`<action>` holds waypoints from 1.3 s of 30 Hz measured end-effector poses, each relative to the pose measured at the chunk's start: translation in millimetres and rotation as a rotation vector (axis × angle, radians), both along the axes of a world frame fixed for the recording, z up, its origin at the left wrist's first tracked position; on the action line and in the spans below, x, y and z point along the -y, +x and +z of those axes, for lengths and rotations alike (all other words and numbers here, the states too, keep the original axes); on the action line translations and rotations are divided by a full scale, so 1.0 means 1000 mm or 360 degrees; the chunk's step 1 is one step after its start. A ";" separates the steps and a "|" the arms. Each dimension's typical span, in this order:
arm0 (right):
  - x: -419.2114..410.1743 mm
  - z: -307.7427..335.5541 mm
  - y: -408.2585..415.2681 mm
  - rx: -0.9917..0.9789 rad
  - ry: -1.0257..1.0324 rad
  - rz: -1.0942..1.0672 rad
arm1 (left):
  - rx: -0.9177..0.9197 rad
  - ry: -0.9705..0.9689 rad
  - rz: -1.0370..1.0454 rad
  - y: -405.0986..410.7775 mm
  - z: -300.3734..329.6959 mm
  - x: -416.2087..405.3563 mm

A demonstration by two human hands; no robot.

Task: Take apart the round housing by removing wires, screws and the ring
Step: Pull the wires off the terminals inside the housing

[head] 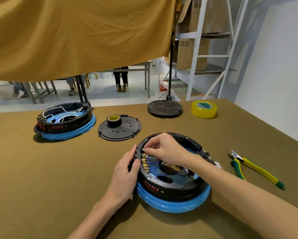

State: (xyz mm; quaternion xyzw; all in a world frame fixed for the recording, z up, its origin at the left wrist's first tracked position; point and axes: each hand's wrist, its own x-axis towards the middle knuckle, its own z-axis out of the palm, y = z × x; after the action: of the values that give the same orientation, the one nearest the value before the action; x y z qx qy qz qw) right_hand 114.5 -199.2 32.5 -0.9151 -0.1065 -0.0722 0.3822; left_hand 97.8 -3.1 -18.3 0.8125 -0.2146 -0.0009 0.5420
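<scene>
Working at lower centre of the frame, the person has both hands on the round housing (172, 171), black, open-topped, sitting on a blue ring (174, 202) on the olive table (49, 178). Left hand (125, 171) grips the terminal block on the housing's left rim, fingers curled round its outer side. Right hand (165, 149) reaches in from above, fingertips pinching narrowly at the top brass terminal (145, 155) in the row; whether it holds a nut or a wire end cannot be told. Blue wires (163, 167) loop inside the housing. Red writing on the housing's front wall, too blurred to read.

Right of frame: yellow-green pliers (255, 168) lying flat, well apart from the housing. Upper left: second housing (65, 121) with white wires, also on a blue ring, red label unreadable. Centre: black perforated cover (125, 131) with a roll of black tape (114, 120) standing on it. Behind it, another black cover (164, 108), and a roll of yellow tape (204, 109) near the table's far right edge; its core print is illegible. Mustard cloth (75, 35) hangs across the top.
</scene>
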 end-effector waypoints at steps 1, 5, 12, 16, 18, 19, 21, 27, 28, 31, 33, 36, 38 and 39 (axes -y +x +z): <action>-0.002 -0.002 -0.001 0.0062 -0.0026 -0.0024 | 0.0007 0.0009 -0.0004 -0.001 -0.001 -0.001; -0.006 -0.003 -0.007 0.0155 -0.0037 -0.0059 | 0.0013 0.0027 -0.0018 -0.004 0.001 -0.002; -0.003 0.005 -0.010 -0.0013 0.0091 -0.0044 | -0.0005 0.0046 -0.0037 -0.008 0.005 -0.003; -0.006 0.002 -0.014 0.0072 0.0068 -0.0070 | 0.0000 0.0043 -0.0051 -0.006 0.003 -0.003; -0.006 0.002 -0.014 0.0066 0.0062 -0.0059 | 0.0008 0.0041 -0.0063 -0.005 0.002 -0.003; -0.005 0.002 -0.013 0.0055 0.0062 -0.0061 | 0.0005 0.0039 -0.0069 -0.004 0.001 -0.003; -0.005 0.002 -0.012 0.0054 0.0081 -0.0073 | -0.0006 0.0035 -0.0073 -0.003 0.000 -0.003; -0.004 -0.001 -0.010 0.0069 0.0081 -0.0069 | 0.0010 0.0054 -0.0070 -0.002 -0.002 -0.003; -0.004 -0.002 -0.010 0.0086 0.0073 -0.0081 | 0.0008 0.0055 -0.0069 -0.001 -0.002 -0.003; -0.005 -0.006 -0.010 0.0112 0.0084 -0.0080 | 0.0016 0.0055 -0.0068 0.000 -0.003 -0.002; -0.003 -0.007 -0.010 0.0077 0.0122 -0.0083 | 0.0018 0.0054 -0.0067 0.001 -0.004 -0.002; -0.004 -0.006 -0.010 0.0079 0.0110 -0.0072 | 0.0027 0.0061 -0.0058 0.001 -0.005 -0.002; -0.004 -0.005 -0.011 0.0071 0.0105 -0.0072 | 0.0033 0.0066 -0.0055 0.001 -0.005 -0.002; -0.003 -0.004 -0.010 0.0050 0.0111 -0.0075 | 0.0032 0.0068 -0.0053 0.001 -0.005 -0.002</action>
State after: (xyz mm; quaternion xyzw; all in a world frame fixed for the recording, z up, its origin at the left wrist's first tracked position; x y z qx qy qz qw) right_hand 104.7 -195.9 28.5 -0.9022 -0.0883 -0.0992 0.4103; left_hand 98.8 -1.5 -23.7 0.8203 -0.2333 -0.0063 0.5222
